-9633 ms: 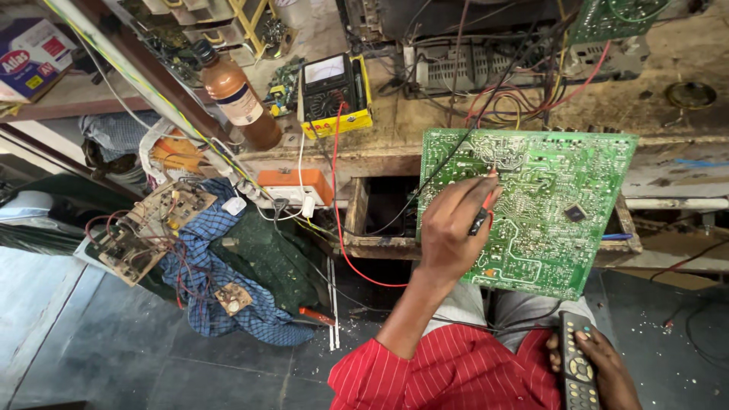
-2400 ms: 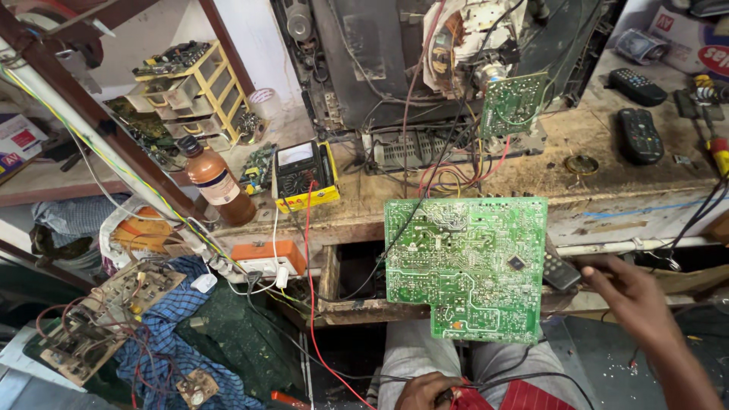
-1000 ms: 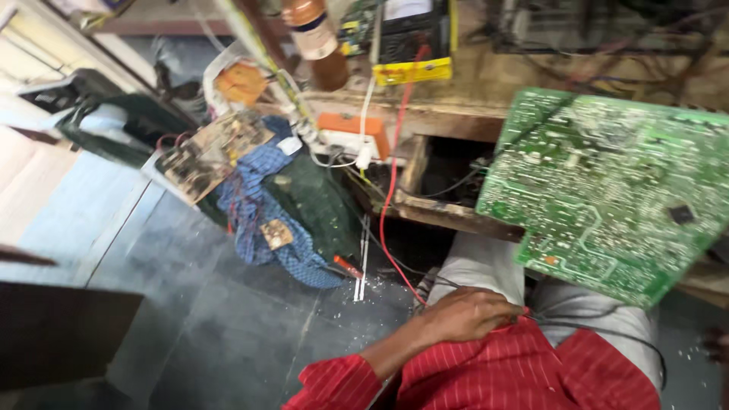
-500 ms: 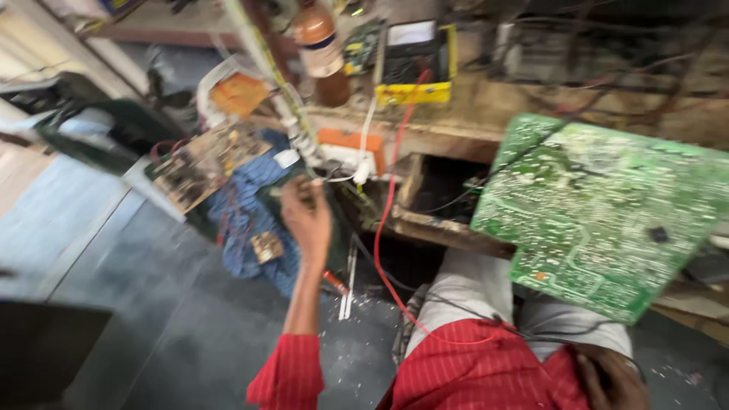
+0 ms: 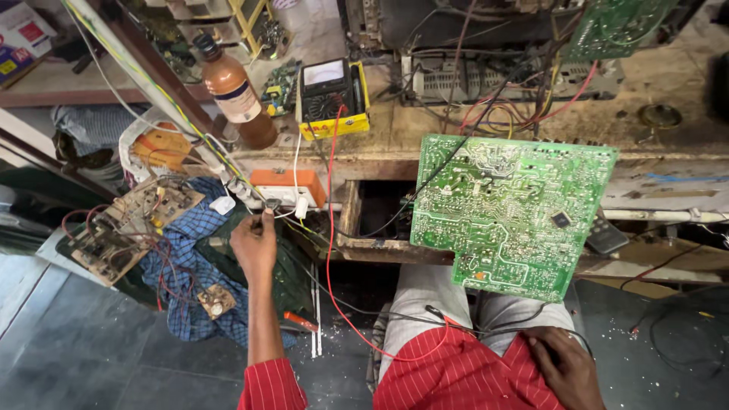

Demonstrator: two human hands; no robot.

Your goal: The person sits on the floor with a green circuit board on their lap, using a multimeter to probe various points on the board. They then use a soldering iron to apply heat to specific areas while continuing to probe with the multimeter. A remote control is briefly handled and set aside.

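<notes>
Left hand (image 5: 254, 241): reaches out at 9 o'clock, fingers pinched shut on a thin wire (image 5: 282, 216) just below the orange socket box (image 5: 287, 186).
Right hand (image 5: 563, 366): rests on the lap at 5 o'clock, fingers loosely curled, holding nothing.
Circuit board (image 5: 510, 211): green, leaning against the desk (image 5: 425, 133) edge.
Brown bottle (image 5: 234, 91): upright at 11 o'clock, contents not visible.
Yellow meter (image 5: 331, 96): beside the bottle.

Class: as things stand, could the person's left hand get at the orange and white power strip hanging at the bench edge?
Probably yes. The left hand is raised just below-left of the power strip, with only thin wires between them.
</notes>
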